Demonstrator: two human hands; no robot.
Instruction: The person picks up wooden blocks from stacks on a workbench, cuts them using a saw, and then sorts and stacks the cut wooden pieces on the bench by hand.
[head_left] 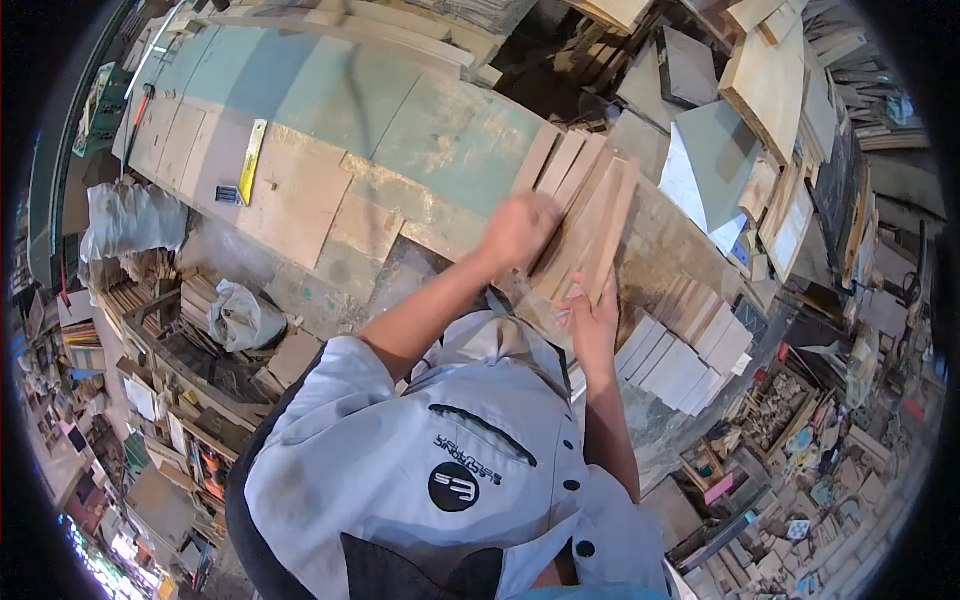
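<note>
Slightly blurred, my left hand (520, 234) is curled closed over the near ends of several wooden strips (568, 165) at the table's edge. Whatever it may hold is hidden. My right hand (592, 318) grips the near end of a long wooden strip (617, 225), which stands on edge along the right side of a wider brown board (580, 235). A small pale blue-white item shows by the right fingers, too small to name.
A yellow-handled brush (252, 165) lies on the green and brown worktable (420, 120). Stacked wood pieces (680, 350) stand right of my right hand. Boards (770, 80) lean at the upper right. A white sack (243, 316) sits below the table's left side.
</note>
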